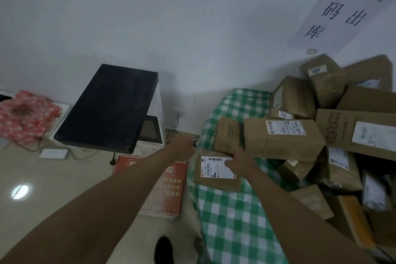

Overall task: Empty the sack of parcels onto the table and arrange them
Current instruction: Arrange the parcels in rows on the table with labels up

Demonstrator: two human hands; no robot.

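A table under a green-and-white checked cloth [231, 216] fills the lower right. A flat brown parcel with a white label [214, 180] lies near the table's left edge. My right hand [237, 159] holds this parcel, thumb across the label and fingers over its far edge. My left hand [182, 147] is at the table's left edge beside the parcel's far corner, its fingers hidden. Just behind lie a small brown box [228, 135] and a long labelled box [282, 139]. No sack is in view.
Several cardboard parcels [353, 126] are heaped against the wall at the right. Left of the table stand a tilted black screen [107, 107] on a white stand, a red notice board [169, 191] and a red patterned bag [25, 118]. Cables and a power strip [53, 153] lie on the floor.
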